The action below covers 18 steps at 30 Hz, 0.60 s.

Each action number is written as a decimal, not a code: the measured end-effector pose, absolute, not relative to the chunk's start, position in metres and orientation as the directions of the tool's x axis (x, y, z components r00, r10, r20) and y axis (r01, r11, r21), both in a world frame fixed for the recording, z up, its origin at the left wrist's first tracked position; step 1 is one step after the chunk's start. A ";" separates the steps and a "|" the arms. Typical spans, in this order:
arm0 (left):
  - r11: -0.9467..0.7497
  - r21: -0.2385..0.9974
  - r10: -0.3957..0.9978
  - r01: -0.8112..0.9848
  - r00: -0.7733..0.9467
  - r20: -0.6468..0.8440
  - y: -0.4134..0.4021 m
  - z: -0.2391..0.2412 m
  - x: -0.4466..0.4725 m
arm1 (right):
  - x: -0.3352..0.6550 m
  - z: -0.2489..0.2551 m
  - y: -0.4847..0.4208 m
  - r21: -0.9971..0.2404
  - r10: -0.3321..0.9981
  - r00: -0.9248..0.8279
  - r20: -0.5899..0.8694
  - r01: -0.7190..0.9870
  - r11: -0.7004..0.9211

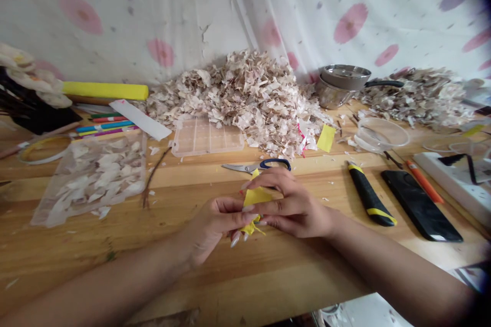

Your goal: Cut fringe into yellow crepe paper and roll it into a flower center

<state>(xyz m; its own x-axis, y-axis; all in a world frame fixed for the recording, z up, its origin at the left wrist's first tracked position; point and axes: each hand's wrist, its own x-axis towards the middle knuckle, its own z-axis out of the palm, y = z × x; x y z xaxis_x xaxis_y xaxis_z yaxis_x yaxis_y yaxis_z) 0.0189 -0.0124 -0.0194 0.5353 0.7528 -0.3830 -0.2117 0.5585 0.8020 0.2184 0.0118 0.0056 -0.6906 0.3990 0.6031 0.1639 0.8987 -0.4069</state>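
A crumpled piece of yellow paper (258, 195) is held between my two hands, above the front middle of the wooden table. My left hand (220, 222) pinches its lower left part between thumb and fingers. From the other side, my right hand (293, 204) grips the same paper, its fingers bent over the front. A twisted yellow strip hangs from the bottom. The fingers cover much of the paper, so its full shape is hidden. Just beyond my right hand lie scissors (255, 166) with dark blue handles.
Behind lies a large heap of pale dry flakes (245, 94), with a clear compartment box (209, 138) before it. A flake-covered plastic tray (95, 173) is left. At right are a yellow paper square (326, 138), a utility knife (370, 194), a phone (421, 207) and a power strip (456, 181).
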 end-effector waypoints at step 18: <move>0.647 0.737 0.683 -0.195 0.577 -0.447 -0.009 -0.020 0.017 | 0.222 0.008 0.014 -0.584 0.394 -0.743 0.541 0.006 0.812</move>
